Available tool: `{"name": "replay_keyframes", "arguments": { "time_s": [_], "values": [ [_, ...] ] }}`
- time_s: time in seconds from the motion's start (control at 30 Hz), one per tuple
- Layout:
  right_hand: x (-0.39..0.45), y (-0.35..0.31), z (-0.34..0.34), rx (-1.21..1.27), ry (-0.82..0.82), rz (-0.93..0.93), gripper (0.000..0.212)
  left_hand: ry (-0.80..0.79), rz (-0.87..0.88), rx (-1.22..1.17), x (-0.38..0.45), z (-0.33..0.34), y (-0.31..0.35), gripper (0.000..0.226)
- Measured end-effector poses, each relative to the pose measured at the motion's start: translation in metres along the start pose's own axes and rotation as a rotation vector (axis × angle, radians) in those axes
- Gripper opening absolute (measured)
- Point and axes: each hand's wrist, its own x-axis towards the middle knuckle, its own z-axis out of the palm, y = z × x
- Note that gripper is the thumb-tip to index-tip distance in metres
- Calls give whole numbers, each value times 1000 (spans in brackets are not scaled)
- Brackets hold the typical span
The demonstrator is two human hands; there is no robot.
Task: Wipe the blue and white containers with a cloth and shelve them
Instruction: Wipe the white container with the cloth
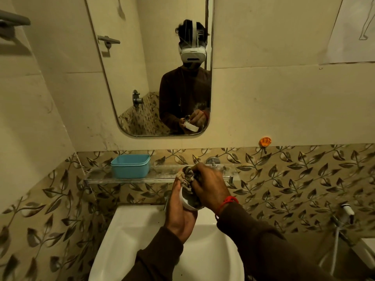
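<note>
Step in hand, as I judge it: wiping the white container. The blue container (pixel 130 166) sits upright on the glass shelf (pixel 105 180) at about 10 o'clock from the hands, well apart from them, so it looks already shelved (whether it has been wiped cannot be read from the view).

Left hand (pixel 179 211): closed around the white container (pixel 187 203) from below and from the left, thumb along the near rim, fingers wrapped under. The container is held tilted, its open mouth turned toward 3 o'clock, above the back edge of the white sink (pixel 142 230).

Right hand (pixel 211 187): closed on a bunched grey cloth (pixel 186 176), pressing it into the mouth of the container. A knot of cloth sticks out at 12 o'clock above the rim. How deep the cloth reaches inside is hidden by the knuckles. A red thread (pixel 228 201) circles the right wrist.

The mirror (pixel 154 67) at 12 o'clock shows the same grip from the front: both hands closed, container between them.

Progress: roughly the second half of the task; only the white container is off the shelf.

Next move calls for: finishing the wipe, perhaps turning the container in the left hand so the outer wall meets the cloth, then drawing the cloth out and setting the container upright on the shelf. The free stretch lies toward 12 o'clock, just right of the blue one, in front of the tap (pixel 212 161). The shelf is narrow, so the base should land flat and clear of the front edge.
</note>
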Motion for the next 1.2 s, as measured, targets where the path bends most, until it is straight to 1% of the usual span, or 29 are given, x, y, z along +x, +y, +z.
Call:
{"name": "replay_keyframes", "arguments": {
  "time_s": [0.13, 0.27, 0.33, 0.4, 0.47, 0.5, 0.57, 0.63, 0.7, 0.8, 0.87, 0.97, 1.07, 1.13, 1.2],
  "values": [
    [1, -5, -18, 110, -182, -101, 16, -36, 24, 21, 4, -4, 10, 49],
    [-4, -6, -29, 212, -476, -182, 17, -120, 9, 50, 5, -11, 23, 47],
    [-4, -5, -33, 213, -531, -229, 17, -153, -18, 48, 4, -11, 25, 48],
    [0, -5, -38, 115, -485, -347, 19, -149, -66, 23, 1, -5, 25, 54],
    [6, -5, -40, -54, -372, -522, 21, -114, -103, -15, 1, 1, 25, 54],
    [10, -4, -40, -126, -322, -570, 21, -107, -103, -34, 2, 4, 25, 52],
    [18, -4, -43, -264, -221, -600, 24, -109, -90, -49, 4, 8, 28, 49],
    [24, -2, -44, -385, -96, -596, 25, -113, -86, -27, 6, 10, 30, 48],
    [26, -1, -42, -452, -4, -564, 25, -110, -60, 35, 8, 13, 29, 46],
    [19, -1, -30, -522, 60, -481, 32, -81, 41, 137, 11, 13, 28, 42],
    [17, -1, -22, -563, 67, -407, 37, -87, 98, 191, 10, 11, 28, 43],
    [16, -3, -14, -629, -63, -310, 40, -100, 132, 216, 6, 6, 26, 47],
    [10, -3, -13, -564, -260, -210, 36, -102, 131, 256, 1, 0, 22, 48],
    [2, -9, -12, -512, -383, -199, 38, -83, 139, 305, -1, -2, 21, 46],
    [-6, -16, -11, -442, -463, -205, 35, -67, 163, 342, -1, -4, 23, 46]
  ]
}}
